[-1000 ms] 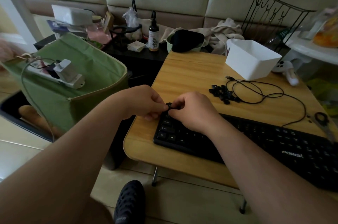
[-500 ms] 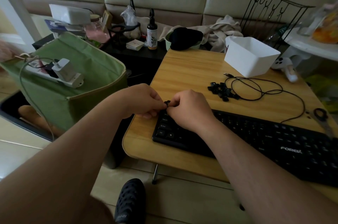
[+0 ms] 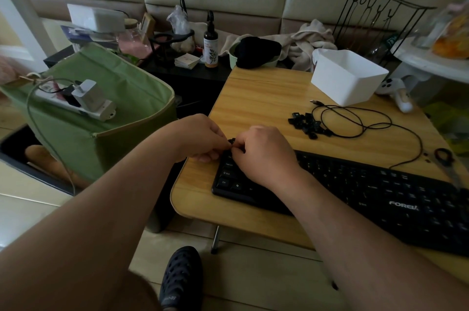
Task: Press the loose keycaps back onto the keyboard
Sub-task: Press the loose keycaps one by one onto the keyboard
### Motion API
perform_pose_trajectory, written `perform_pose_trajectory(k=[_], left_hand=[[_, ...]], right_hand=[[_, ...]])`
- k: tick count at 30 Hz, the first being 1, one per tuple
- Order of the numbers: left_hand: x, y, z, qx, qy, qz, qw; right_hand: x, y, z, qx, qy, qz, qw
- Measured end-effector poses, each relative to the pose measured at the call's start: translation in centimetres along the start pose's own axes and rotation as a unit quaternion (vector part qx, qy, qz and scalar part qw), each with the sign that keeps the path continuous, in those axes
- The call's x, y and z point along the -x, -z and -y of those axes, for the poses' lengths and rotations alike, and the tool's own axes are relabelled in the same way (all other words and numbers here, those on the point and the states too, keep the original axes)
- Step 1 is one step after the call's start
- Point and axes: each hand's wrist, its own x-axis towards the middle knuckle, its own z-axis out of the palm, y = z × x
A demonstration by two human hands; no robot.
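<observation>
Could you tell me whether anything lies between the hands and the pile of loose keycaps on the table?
Nothing solid does. From the right hand and left hand at the keyboard's far left corner, bare table leads to the loose keycaps. Only the black cable loops against the pile's right side, touching it.

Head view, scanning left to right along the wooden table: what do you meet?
Left hand → small black keycap pinched between both hands → right hand → pile of loose keycaps → coiled black cable → scissors.
</observation>
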Motion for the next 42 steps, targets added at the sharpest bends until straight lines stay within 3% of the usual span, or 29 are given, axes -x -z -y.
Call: perform_pose_trajectory(k=[5, 10, 17, 20, 22, 27, 31, 35, 42], left_hand=[[0.0, 0.0, 0.0, -0.006, 0.005, -0.006, 1.000], [0.1, 0.6, 0.1, 0.039, 0.003, 0.009, 0.999], [0.0, -0.1, -0.7, -0.090, -0.021, -0.066, 0.994], [0.1, -0.1, -1.3, -0.112, -0.029, -0.053, 0.992], [0.0, -0.3, -2.0, -0.134, -0.046, -0.053, 0.989], [-0.9, -2.8, -4.9, -0.072, -0.126, -0.097, 0.985], [-2.2, -6.3, -7.3, -0.159, -0.196, -0.132, 0.959], [-4.2, -9.3, -9.4, -0.213, -0.234, -0.117, 0.942], [-6.6, -12.0, -10.8, -0.302, -0.205, -0.116, 0.924]], right_hand=[[0.2, -0.4, -0.1, -0.011, -0.010, -0.005, 1.000], [0.2, 0.8, -1.3, -0.130, -0.069, -0.055, 0.988], [0.7, 2.2, -3.6, -0.128, -0.109, -0.080, 0.983], [1.6, 2.2, -4.8, -0.127, -0.114, -0.091, 0.981], [2.3, 2.3, -5.7, -0.116, -0.115, -0.084, 0.983], [2.9, 3.7, -7.6, -0.114, -0.112, -0.105, 0.982], [3.1, 4.5, -10.0, -0.095, -0.140, -0.081, 0.982], [3.5, 5.4, -12.5, -0.079, -0.167, -0.078, 0.980], [4.2, 6.2, -14.3, -0.092, -0.181, -0.095, 0.975]])
